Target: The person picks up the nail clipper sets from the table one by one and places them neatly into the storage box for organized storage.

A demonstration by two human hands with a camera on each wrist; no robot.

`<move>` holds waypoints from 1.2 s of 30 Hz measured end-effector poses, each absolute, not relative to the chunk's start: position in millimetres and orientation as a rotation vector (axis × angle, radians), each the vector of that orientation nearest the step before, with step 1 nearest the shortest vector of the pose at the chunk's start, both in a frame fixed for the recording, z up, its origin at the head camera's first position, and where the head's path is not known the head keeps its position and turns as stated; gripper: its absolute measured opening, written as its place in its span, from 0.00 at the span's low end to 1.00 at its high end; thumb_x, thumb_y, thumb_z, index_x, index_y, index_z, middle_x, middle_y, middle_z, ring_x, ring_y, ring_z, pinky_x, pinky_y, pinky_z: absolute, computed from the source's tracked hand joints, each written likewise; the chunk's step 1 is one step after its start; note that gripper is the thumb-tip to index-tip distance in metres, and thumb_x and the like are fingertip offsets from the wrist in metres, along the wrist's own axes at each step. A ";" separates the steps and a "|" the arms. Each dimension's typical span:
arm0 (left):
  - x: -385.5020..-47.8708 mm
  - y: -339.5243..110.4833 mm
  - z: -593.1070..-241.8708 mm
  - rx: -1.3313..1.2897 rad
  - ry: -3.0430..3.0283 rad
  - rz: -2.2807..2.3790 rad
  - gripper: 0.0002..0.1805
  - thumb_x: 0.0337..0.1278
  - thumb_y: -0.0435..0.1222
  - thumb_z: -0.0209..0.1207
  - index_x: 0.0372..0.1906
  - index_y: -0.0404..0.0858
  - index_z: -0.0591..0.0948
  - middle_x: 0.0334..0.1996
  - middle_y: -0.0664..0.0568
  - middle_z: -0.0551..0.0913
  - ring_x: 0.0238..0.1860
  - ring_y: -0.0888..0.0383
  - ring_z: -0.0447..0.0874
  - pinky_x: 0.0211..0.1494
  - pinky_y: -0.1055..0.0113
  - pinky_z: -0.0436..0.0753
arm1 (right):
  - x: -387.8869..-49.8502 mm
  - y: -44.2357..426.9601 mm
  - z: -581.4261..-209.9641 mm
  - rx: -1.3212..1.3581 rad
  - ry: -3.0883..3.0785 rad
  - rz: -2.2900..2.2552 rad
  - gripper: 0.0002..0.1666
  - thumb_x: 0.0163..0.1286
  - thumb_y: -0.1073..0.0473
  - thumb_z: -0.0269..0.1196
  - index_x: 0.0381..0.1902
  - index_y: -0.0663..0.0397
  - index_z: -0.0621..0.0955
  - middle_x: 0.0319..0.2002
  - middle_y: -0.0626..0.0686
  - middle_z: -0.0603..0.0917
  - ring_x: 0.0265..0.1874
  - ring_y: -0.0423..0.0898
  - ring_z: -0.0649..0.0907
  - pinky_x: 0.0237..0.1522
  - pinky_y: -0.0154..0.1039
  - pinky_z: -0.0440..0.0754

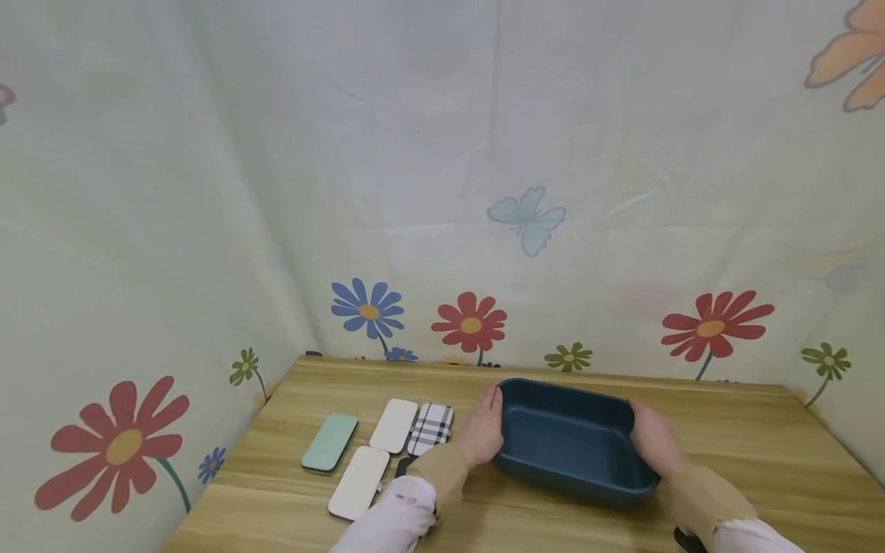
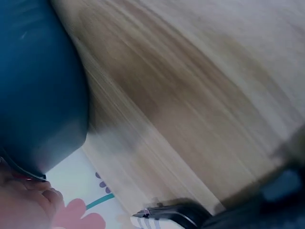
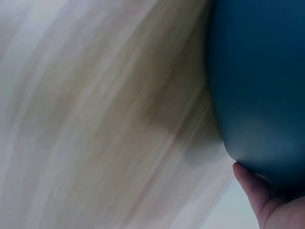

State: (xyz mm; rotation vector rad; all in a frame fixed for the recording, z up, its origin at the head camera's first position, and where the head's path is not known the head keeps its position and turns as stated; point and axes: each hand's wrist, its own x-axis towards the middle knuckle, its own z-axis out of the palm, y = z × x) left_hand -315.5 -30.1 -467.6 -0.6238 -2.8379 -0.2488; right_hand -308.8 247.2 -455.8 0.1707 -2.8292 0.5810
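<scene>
A dark blue rectangular bin (image 1: pixel 574 438) is held between both hands over the wooden table, its hollow side facing up and toward me. At its left end, my left hand (image 1: pixel 482 430) grips the wall near the rim. My right hand (image 1: pixel 655 442) holds the opposite end in a similar way. In the left wrist view, fingers (image 2: pixel 35 202) curl at the edge of the blue wall (image 2: pixel 38 90). The right wrist view has a thumb or finger (image 3: pixel 252 188) pressed to the bin's side (image 3: pixel 262 95). Whether the bin's bottom touches the table cannot be told.
Left of the bin lie flat, rounded phone-like things: a green one (image 1: pixel 330 442), two white ones (image 1: pixel 394 425) (image 1: pixel 359 482) and a plaid one (image 1: pixel 431 428). A dark thing (image 1: pixel 404 465) is partly hidden by my left forearm. A flower-printed curtain (image 1: pixel 415 192) borders the table (image 1: pixel 747 438).
</scene>
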 end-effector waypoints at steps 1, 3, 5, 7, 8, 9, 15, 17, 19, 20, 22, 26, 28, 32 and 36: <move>-314.2 -31.2 -467.0 -0.614 -2.839 -0.234 0.30 0.51 0.30 0.49 0.62 0.27 0.59 0.64 0.39 0.59 0.65 0.50 0.57 0.64 0.64 0.63 | -310.1 246.0 -456.2 0.187 -2.821 0.582 0.24 0.47 0.79 0.48 0.46 0.81 0.68 0.40 0.75 0.75 0.38 0.66 0.76 0.41 0.55 0.74; -310.9 -32.7 -465.7 -0.595 -2.843 -0.230 0.29 0.53 0.30 0.49 0.61 0.26 0.59 0.63 0.38 0.59 0.64 0.49 0.58 0.63 0.64 0.64 | -312.5 244.1 -457.4 0.217 -2.800 0.585 0.24 0.46 0.79 0.48 0.46 0.81 0.69 0.39 0.75 0.75 0.38 0.66 0.77 0.40 0.55 0.74; -306.8 -34.1 -463.7 -0.574 -2.854 -0.234 0.29 0.54 0.31 0.48 0.61 0.25 0.59 0.63 0.37 0.59 0.64 0.48 0.59 0.63 0.63 0.65 | -315.9 243.5 -460.1 0.248 -2.777 0.595 0.23 0.47 0.79 0.48 0.46 0.80 0.70 0.40 0.74 0.76 0.38 0.66 0.76 0.41 0.55 0.74; -302.7 -35.0 -461.9 -0.547 -2.861 -0.263 0.28 0.54 0.30 0.48 0.61 0.24 0.59 0.62 0.36 0.59 0.63 0.47 0.59 0.62 0.62 0.65 | -320.7 244.3 -465.0 0.273 -2.736 0.590 0.23 0.48 0.78 0.48 0.46 0.77 0.71 0.39 0.73 0.76 0.38 0.64 0.77 0.40 0.51 0.75; -301.0 -35.6 -461.3 -0.541 -2.857 -0.265 0.29 0.54 0.30 0.48 0.61 0.24 0.59 0.62 0.35 0.59 0.63 0.46 0.59 0.62 0.61 0.65 | -321.5 244.4 -466.0 0.285 -2.724 0.599 0.23 0.48 0.78 0.47 0.46 0.77 0.71 0.39 0.72 0.76 0.38 0.64 0.77 0.40 0.51 0.75; -299.2 -36.4 -460.9 -0.533 -2.856 -0.255 0.28 0.54 0.31 0.48 0.60 0.23 0.59 0.62 0.35 0.59 0.63 0.46 0.59 0.62 0.61 0.65 | -322.5 244.3 -466.9 0.299 -2.715 0.612 0.23 0.48 0.78 0.47 0.46 0.76 0.71 0.39 0.72 0.76 0.38 0.63 0.77 0.40 0.51 0.75; -291.7 -44.2 -463.2 -0.542 -2.811 -0.173 0.29 0.52 0.31 0.49 0.59 0.22 0.60 0.60 0.33 0.61 0.62 0.43 0.60 0.61 0.62 0.66 | -318.2 235.4 -461.2 0.376 -2.706 0.661 0.23 0.46 0.79 0.47 0.45 0.78 0.71 0.38 0.72 0.77 0.37 0.63 0.78 0.39 0.54 0.74; -289.4 -46.8 -464.1 -0.542 -2.805 -0.179 0.29 0.51 0.31 0.50 0.59 0.22 0.60 0.60 0.32 0.61 0.62 0.43 0.60 0.60 0.62 0.68 | -317.0 231.2 -458.8 0.376 -2.723 0.645 0.23 0.46 0.80 0.47 0.45 0.79 0.71 0.39 0.72 0.77 0.38 0.63 0.78 0.40 0.54 0.74; -287.6 -48.5 -464.3 -0.532 -2.813 -0.185 0.29 0.51 0.30 0.50 0.59 0.22 0.60 0.61 0.33 0.60 0.62 0.43 0.59 0.57 0.63 0.71 | -315.4 227.7 -456.9 0.373 -2.735 0.627 0.23 0.47 0.80 0.46 0.45 0.80 0.71 0.39 0.73 0.77 0.38 0.64 0.77 0.40 0.54 0.74; -286.9 -49.2 -464.8 -0.524 -2.814 -0.183 0.30 0.50 0.31 0.50 0.59 0.22 0.60 0.61 0.33 0.60 0.62 0.44 0.60 0.55 0.64 0.72 | -314.2 226.1 -456.0 0.370 -2.734 0.624 0.23 0.47 0.80 0.46 0.45 0.79 0.71 0.39 0.72 0.77 0.38 0.64 0.77 0.40 0.54 0.74; -285.9 -50.4 -465.1 -0.510 -2.819 -0.197 0.30 0.50 0.30 0.51 0.59 0.22 0.60 0.61 0.34 0.60 0.62 0.44 0.60 0.54 0.64 0.74 | -312.9 223.8 -455.3 0.370 -2.732 0.621 0.23 0.47 0.80 0.46 0.45 0.79 0.70 0.40 0.73 0.77 0.38 0.64 0.77 0.40 0.54 0.74; -283.7 -53.8 -466.1 -0.505 -2.809 -0.206 0.29 0.50 0.30 0.50 0.59 0.22 0.60 0.60 0.34 0.61 0.62 0.43 0.60 0.58 0.62 0.70 | -312.4 220.7 -457.1 0.359 -2.742 0.620 0.23 0.47 0.80 0.47 0.46 0.78 0.71 0.39 0.73 0.77 0.37 0.63 0.78 0.38 0.53 0.75; -282.1 -55.3 -465.5 -0.510 -2.798 -0.205 0.28 0.51 0.30 0.49 0.59 0.22 0.60 0.59 0.34 0.61 0.61 0.43 0.61 0.59 0.61 0.69 | -313.5 219.7 -458.9 0.349 -2.755 0.620 0.23 0.48 0.79 0.47 0.46 0.78 0.70 0.40 0.73 0.77 0.37 0.63 0.78 0.38 0.53 0.76; -280.4 -56.4 -463.3 -0.506 -2.777 -0.210 0.28 0.50 0.30 0.50 0.57 0.22 0.62 0.58 0.34 0.63 0.60 0.44 0.63 0.60 0.60 0.68 | -311.9 217.6 -459.3 0.333 -2.757 0.627 0.23 0.49 0.79 0.47 0.47 0.78 0.70 0.40 0.73 0.77 0.37 0.63 0.78 0.38 0.53 0.76; -285.0 -55.7 -461.1 -0.505 -2.765 -0.206 0.29 0.48 0.32 0.52 0.56 0.22 0.63 0.56 0.35 0.65 0.58 0.44 0.64 0.59 0.60 0.68 | -309.7 215.7 -458.0 0.317 -2.765 0.641 0.23 0.49 0.79 0.46 0.47 0.79 0.70 0.40 0.73 0.76 0.37 0.63 0.78 0.38 0.53 0.76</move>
